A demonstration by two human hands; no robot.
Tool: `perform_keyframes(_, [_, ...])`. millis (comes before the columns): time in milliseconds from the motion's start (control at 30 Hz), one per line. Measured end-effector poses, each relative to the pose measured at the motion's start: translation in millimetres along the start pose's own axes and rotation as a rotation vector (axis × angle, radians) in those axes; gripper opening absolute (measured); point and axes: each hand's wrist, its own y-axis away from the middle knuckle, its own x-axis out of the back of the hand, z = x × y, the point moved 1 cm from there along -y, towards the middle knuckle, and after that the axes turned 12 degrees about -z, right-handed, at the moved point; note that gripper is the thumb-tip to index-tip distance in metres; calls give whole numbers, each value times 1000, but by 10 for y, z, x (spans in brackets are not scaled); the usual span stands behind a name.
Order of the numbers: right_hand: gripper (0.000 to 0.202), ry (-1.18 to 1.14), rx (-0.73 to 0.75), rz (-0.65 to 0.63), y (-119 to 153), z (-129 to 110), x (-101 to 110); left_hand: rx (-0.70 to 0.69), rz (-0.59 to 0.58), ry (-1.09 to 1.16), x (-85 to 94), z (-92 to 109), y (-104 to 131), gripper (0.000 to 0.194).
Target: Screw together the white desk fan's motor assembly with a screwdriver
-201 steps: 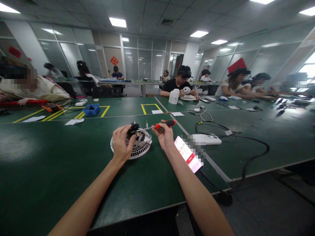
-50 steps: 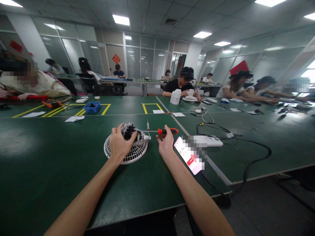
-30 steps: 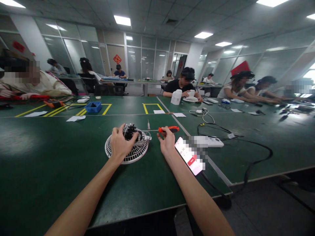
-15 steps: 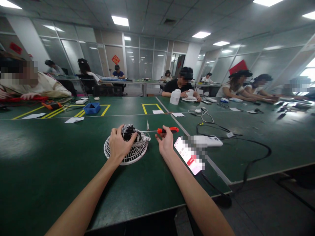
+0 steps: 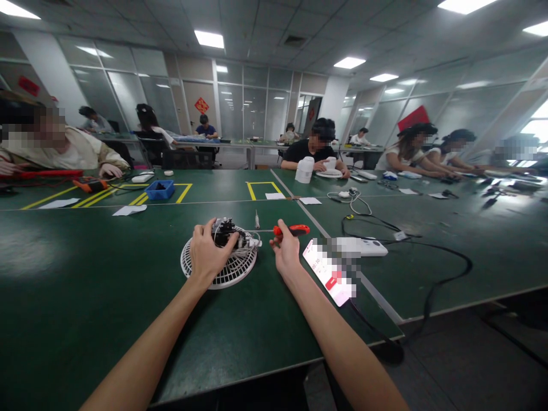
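In the head view, the left hand [image 5: 208, 254] is clamped on a black plastic mechanism [image 5: 223, 231], thumb and fingers on opposite sides, above a round white slatted plastic grille [image 5: 235, 271]. Across from that grip, the right hand [image 5: 286, 248] pinches the red-and-black handle of a long-shafted screwdriver [image 5: 293, 230], its shaft pointing toward the mechanism; whether the tip is seated cannot be told. The tip could slip toward the left thumb if pushed off-line, the grille could skid if the steadying grip loosens, and the loose white wires [image 5: 245, 250] beside that grip could snag on the shaft. Under both hands spreads a glossy green tabletop [image 5: 107, 319]. A lit phone [image 5: 327, 277] lies just beside the right wrist; a small clear-handled screwdriver [image 5: 257, 220] lies beyond, between the hands. Farther off, a co-worker in black [image 5: 297, 151] sits before frosted glass partitions [image 5: 252, 103].
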Motion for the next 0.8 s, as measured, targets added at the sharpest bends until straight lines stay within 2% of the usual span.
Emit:
perform_keyframes(133, [10,-76,4,-41,19,-22,9,-5,1,0,-9,-2,-9,80])
perform_keyframes(300, [20,-42,24,-75,8,-20,-4,-1,1,4,-13,-4,-5,79])
perform_keyframes(500, [38,54,12,-14,-34,49,37,-7,-3,19,3,4,5,77])
perform_keyframes(567, [33,47,-14,-8,-30,55,51,-5,-3,20,6,8,6,77])
perform_keyframes(733, [6,-98,-58,-41,11,-38,36,-8,4,19,3,7,4,76])
perform_keyframes(800, [12,-117,-59,-68,24,-85,16,-9,7,22,1,5,4,76])
